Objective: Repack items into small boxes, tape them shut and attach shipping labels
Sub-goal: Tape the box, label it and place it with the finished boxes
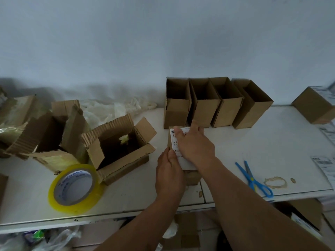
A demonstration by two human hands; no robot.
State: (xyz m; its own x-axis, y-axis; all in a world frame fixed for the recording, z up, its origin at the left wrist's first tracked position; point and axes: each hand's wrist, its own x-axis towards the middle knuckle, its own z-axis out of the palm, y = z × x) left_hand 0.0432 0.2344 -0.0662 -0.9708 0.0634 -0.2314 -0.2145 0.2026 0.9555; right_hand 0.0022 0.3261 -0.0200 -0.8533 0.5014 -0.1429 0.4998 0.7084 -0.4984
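A small closed cardboard box (192, 176) lies on the white table in front of me, with a white shipping label (174, 140) on its top. My right hand (194, 144) lies flat on the label, fingers spread, pressing down. My left hand (169, 173) grips the box's near left side, thumb on the label's edge. Much of the box and label is hidden under both hands. Several empty open small boxes (213, 105) stand in a row just behind.
A yellow-edged roll of clear tape (74, 187) lies front left beside an open corrugated box (119, 147) and another open box (49, 134). Blue scissors (253, 178) lie to the right. More labels (324, 163) and a closed box (315, 107) are at far right.
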